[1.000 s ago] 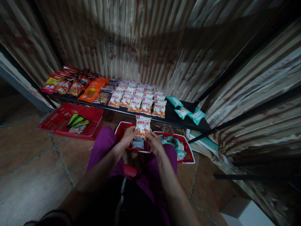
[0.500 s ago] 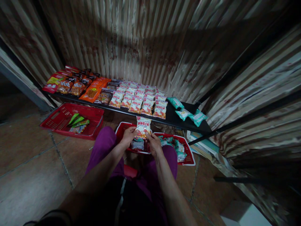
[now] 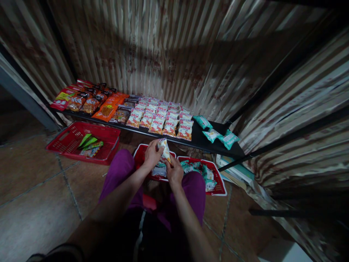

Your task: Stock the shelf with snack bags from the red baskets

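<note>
A white and orange snack bag (image 3: pixel 165 150) is held over the middle red basket (image 3: pixel 139 153), in front of the shelf edge. My left hand (image 3: pixel 152 154) is closed on its upper left side. The fingers of my right hand (image 3: pixel 175 171) pinch its lower right corner. The bag is turned partly side-on, so its printed front is largely hidden. Just beyond it, matching snack bags (image 3: pixel 170 125) stand in rows on the black shelf (image 3: pixel 199 142). Silver-grey packets (image 3: pixel 159 171) lie in the basket beneath my hands.
Teal packets (image 3: pixel 229 139) lie at the shelf's right end. Orange and red snack packs (image 3: pixel 109 107) fill its left. A right basket (image 3: pixel 222 183) holds teal packets; a left basket (image 3: pixel 110 154) holds green ones. A black shelf post (image 3: pixel 261 149) slants up at right.
The snack bag has been turned from front-facing to partly side-on between my hands. My left hand has moved up around its side, and my right hand is slightly lower.
</note>
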{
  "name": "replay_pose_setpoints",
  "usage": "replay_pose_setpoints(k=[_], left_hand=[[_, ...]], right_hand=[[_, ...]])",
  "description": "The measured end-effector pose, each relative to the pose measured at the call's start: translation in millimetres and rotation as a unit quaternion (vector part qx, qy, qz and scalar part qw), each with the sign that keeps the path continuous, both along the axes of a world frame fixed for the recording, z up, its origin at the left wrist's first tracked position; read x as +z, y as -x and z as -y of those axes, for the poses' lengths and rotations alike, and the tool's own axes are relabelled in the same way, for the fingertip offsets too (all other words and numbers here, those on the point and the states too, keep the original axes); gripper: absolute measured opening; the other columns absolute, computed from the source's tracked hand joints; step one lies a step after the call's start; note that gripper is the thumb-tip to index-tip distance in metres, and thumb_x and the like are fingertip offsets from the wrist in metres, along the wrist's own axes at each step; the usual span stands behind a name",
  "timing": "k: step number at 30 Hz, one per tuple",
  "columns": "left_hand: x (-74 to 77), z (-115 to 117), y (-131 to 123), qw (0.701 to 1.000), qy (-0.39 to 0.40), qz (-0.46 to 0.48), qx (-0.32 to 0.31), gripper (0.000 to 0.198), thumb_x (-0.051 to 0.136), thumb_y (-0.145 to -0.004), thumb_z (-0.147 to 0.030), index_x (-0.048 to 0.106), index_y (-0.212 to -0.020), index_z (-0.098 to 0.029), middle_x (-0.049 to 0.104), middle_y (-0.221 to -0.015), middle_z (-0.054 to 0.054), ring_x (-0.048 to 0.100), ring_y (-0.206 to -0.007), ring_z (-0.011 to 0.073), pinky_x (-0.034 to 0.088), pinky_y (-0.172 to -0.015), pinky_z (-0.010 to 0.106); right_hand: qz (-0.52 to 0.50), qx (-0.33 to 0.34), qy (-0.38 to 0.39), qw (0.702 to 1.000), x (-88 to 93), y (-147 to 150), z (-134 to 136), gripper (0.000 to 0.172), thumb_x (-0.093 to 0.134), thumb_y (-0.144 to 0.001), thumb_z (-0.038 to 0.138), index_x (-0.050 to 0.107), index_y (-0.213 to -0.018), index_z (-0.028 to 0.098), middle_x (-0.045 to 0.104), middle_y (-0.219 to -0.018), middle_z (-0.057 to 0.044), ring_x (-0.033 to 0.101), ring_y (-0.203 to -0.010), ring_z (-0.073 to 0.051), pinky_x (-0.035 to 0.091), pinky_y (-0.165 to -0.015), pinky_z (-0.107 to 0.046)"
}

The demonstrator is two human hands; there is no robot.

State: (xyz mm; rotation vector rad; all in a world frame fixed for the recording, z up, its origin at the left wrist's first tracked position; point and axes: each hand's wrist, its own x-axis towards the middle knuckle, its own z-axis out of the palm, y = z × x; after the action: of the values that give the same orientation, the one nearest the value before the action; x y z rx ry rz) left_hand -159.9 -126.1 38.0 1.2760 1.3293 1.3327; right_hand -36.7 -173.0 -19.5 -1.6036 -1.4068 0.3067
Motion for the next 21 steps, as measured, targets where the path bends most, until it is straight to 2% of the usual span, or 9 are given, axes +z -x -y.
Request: replay_pose_setpoints(k=[4, 8, 11, 15, 21], left_hand=[[-6.1, -8, -8, 0.993, 0.062, 0.095, -0.01, 0.033, 0.07, -0.07, -0.026, 0.064, -0.102, -0.022, 0.066, -0.102, 0.006, 0.056, -0.103, 0.0219, 0.043, -0.091, 0.031], [-15.3, -12, -10, 0.987, 0.079, 0.139, 0.02, 0.022, 0.065, -0.074, -0.032, 0.065, -0.092, -0.02, 0.067, -0.087, 0.004, 0.059, -0.088, 0.0178, 0.045, -0.076, 0.024], [-18.9, -12, -9, 0.987, 0.074, 0.139, 0.044, 0.016, 0.062, -0.076, -0.033, 0.064, -0.082, -0.019, 0.065, -0.076, 0.002, 0.058, -0.078, 0.0153, 0.043, -0.067, 0.021], [-20.3, -11, -9, 0.979, 0.089, 0.175, 0.06, 0.019, 0.058, -0.077, -0.036, 0.06, -0.07, -0.018, 0.057, -0.062, -0.002, 0.051, -0.062, 0.0112, 0.037, -0.056, 0.019], [-20.6, -10, -11, 0.965, 0.1, 0.234, 0.067, 0.023, 0.057, -0.075, -0.039, 0.056, -0.068, -0.017, 0.051, -0.058, -0.005, 0.044, -0.053, 0.0075, 0.034, -0.052, 0.018]], right_hand=[[0.123, -0.015, -0.063, 0.99, -3.6, -1, 5, 0.041, 0.051, -0.08, 0.017, 0.063, -0.118, 0.027, 0.06, -0.105, -0.008, 0.055, -0.093, -0.02, 0.047, -0.081, -0.035], [0.187, -0.028, -0.108, 0.976, -3.9, -1, 10, 0.047, 0.047, -0.079, 0.009, 0.062, -0.118, 0.03, 0.055, -0.106, -0.008, 0.052, -0.094, -0.019, 0.047, -0.078, -0.033], [0.206, -0.029, -0.123, 0.97, -3.6, 0, 13, 0.048, 0.045, -0.08, 0.007, 0.062, -0.117, 0.032, 0.052, -0.107, -0.008, 0.05, -0.096, -0.02, 0.047, -0.078, -0.033], [0.207, -0.017, -0.123, 0.97, -4.0, 2, 16, 0.052, 0.045, -0.08, 0.006, 0.06, -0.119, 0.037, 0.05, -0.107, -0.007, 0.049, -0.094, -0.02, 0.046, -0.079, -0.035], [0.222, -0.001, -0.135, 0.966, -7.3, 7, 21, 0.055, 0.046, -0.08, 0.005, 0.058, -0.122, 0.038, 0.05, -0.107, -0.007, 0.049, -0.09, -0.019, 0.046, -0.078, -0.035]])
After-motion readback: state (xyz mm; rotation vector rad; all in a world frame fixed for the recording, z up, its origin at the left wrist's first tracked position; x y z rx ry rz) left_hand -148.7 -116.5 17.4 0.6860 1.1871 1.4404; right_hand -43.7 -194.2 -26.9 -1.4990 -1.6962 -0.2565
